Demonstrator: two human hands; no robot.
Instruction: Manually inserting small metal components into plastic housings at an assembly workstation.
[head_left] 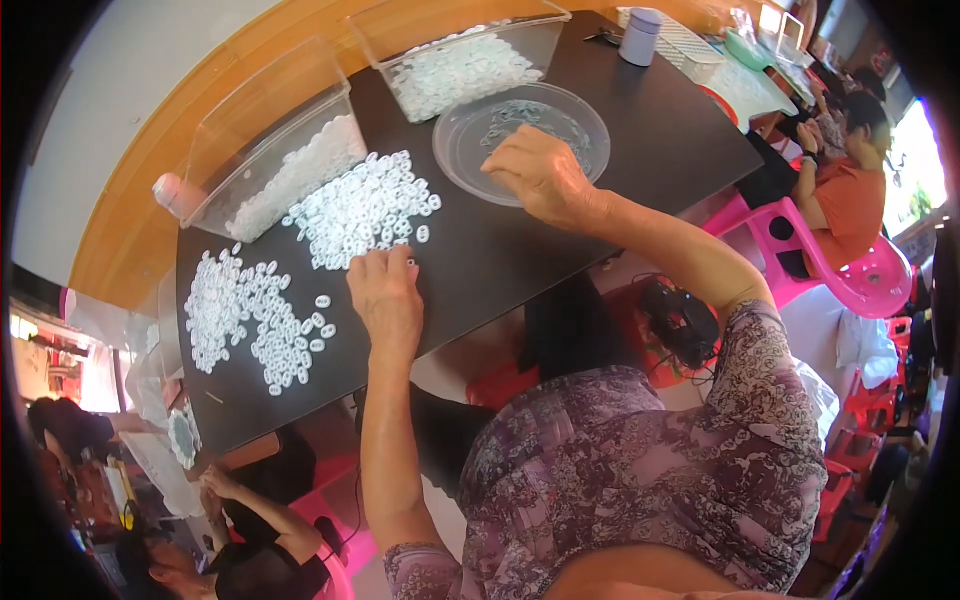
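Observation:
My left hand (388,295) rests on the dark table at the near edge of a pile of small white oval pieces (365,205). Its fingers are curled together, with a bit of a small pale piece showing by the fingertips. Over a round clear plastic dish (455,170) my right hand (540,175) bends down, fingers drawn together in a pinch. What it pinches, if anything, is hidden. Small greyish see-through pieces (515,118) lie in the dish. To the left spreads a second group of white ovals with dark marks (225,305).
Two clear plastic bins, one with white pieces (305,175) and one with pale pieces (465,75), stand at the table's back. A lilac lidded cup (641,37) is at the far right. People sit nearby, one on a pink chair (780,235).

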